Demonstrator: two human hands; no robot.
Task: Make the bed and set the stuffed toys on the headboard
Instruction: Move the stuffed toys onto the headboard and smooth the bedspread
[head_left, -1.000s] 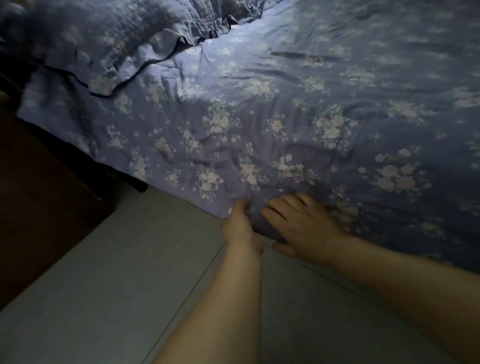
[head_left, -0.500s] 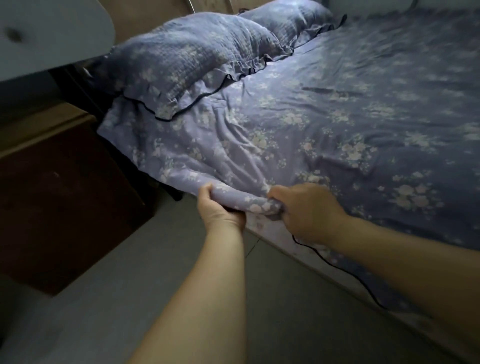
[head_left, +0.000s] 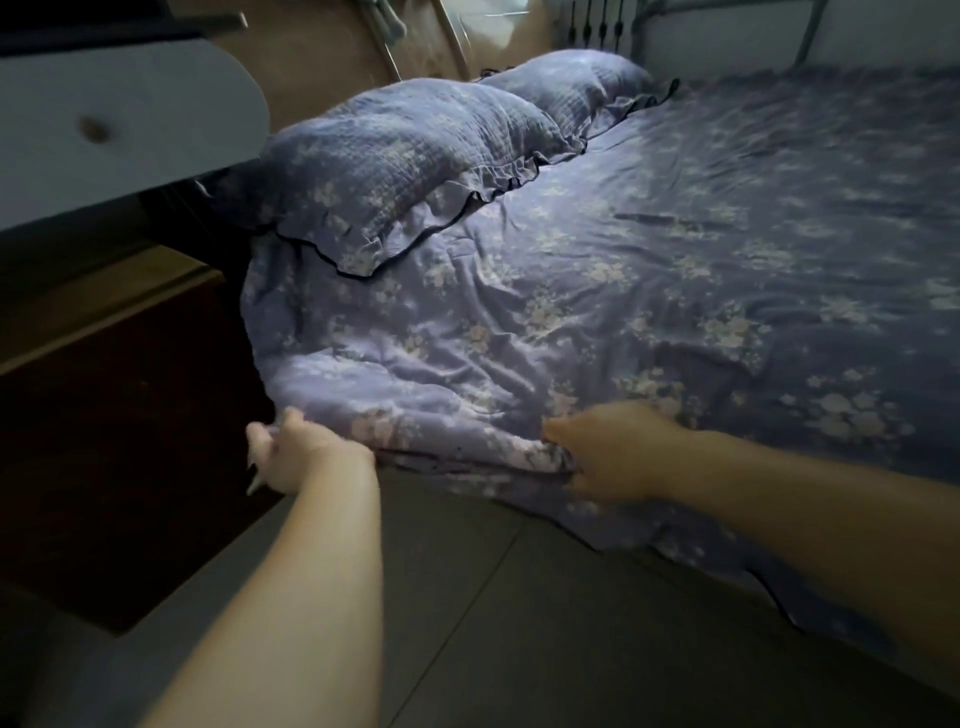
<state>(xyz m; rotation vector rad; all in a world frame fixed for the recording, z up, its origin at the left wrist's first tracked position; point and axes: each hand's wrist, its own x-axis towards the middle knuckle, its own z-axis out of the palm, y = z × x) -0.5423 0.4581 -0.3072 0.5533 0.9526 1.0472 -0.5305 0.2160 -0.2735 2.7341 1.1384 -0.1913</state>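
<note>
A purple floral quilt (head_left: 649, 270) covers the bed, its near edge folded over thick at the bed's side. My left hand (head_left: 296, 452) grips the corner of that folded edge at the left. My right hand (head_left: 608, 452) holds the same folded edge further right, fingers curled into the cloth. Two matching ruffled pillows (head_left: 405, 166) lie at the head of the bed, the second (head_left: 576, 88) behind the first. The headboard (head_left: 332, 47) is behind them, blurred. No stuffed toys are in view.
A dark wooden bedside cabinet (head_left: 104, 415) stands left of the bed, with a white rounded shelf (head_left: 119, 135) above it. Grey tiled floor (head_left: 467, 623) lies under my arms. A metal bed rail (head_left: 810, 31) shows at the far side.
Both hands have lifted the quilt's hanging edge off the floor side and spread apart along it, the left hand moving left toward the cabinet. The camera has tilted up toward the pillows.
</note>
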